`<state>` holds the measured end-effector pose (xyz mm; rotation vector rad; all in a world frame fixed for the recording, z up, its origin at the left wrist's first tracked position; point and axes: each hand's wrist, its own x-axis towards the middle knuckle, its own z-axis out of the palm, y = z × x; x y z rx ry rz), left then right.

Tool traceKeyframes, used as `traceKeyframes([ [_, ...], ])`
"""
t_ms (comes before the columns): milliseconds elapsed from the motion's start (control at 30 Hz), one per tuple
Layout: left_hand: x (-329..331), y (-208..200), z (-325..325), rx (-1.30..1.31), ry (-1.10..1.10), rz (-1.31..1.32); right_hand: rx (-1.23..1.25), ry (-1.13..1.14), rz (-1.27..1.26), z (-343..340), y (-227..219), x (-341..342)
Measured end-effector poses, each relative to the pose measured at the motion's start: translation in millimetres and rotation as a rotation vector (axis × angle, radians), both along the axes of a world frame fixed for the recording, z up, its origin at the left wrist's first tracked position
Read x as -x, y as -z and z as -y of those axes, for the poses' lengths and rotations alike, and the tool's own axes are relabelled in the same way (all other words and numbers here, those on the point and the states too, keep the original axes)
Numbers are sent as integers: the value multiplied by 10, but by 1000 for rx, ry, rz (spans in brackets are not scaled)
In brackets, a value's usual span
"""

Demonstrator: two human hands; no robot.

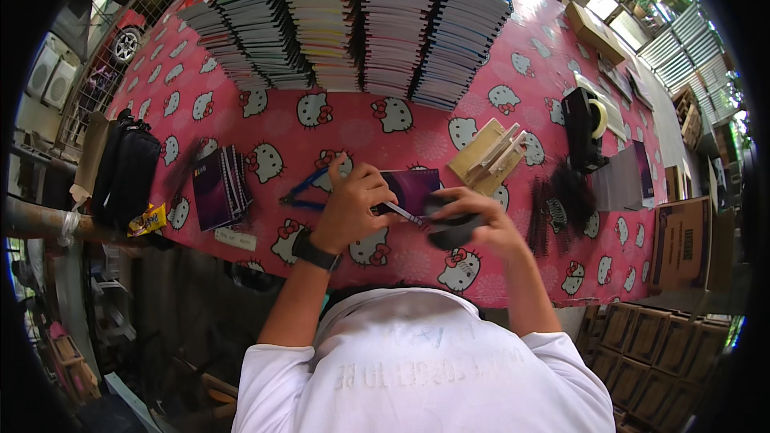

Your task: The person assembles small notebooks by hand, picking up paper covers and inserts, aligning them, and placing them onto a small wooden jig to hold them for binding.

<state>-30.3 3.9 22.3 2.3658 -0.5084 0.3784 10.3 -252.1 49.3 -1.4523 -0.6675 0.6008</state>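
Near the table's front, my left hand (353, 207) is closed on the left part of a purple notebook (413, 184), its spine edge facing me. My right hand (481, 224) grips a dark rounded object (451, 230) against the notebook's right end; it is blurred and I cannot make out its kind. Just left of my left hand lie blue-handled pliers (305, 188). Beyond my right hand rests a small wooden jig (487, 157) with upright strips. Loose black binding coils (553, 212) lie farther right.
Tall stacks of coil-bound notebooks (329, 32) stand at the back. Several purple notebooks (218, 188), a black bag (128, 164) and a yellow packet (147, 220) lie left. On the right are a tape dispenser (585, 130), a page stack (618, 180) and a cardboard box (680, 244).
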Motion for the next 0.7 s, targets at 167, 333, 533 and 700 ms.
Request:
traceKeyframes([
  [167, -65, -30, 13, -10, 14, 16, 241, 218, 175, -82, 287, -185],
  [333, -40, -20, -15, -10, 0, -2, 265, 161, 291, -240, 177, -134],
  [533, -26, -39, 9, 120, -27, -102, 324, 212, 280, -339, 143, -143],
  [700, 11, 160, 25, 723, -148, -101, -29, 94, 26, -263, 250, -145],
])
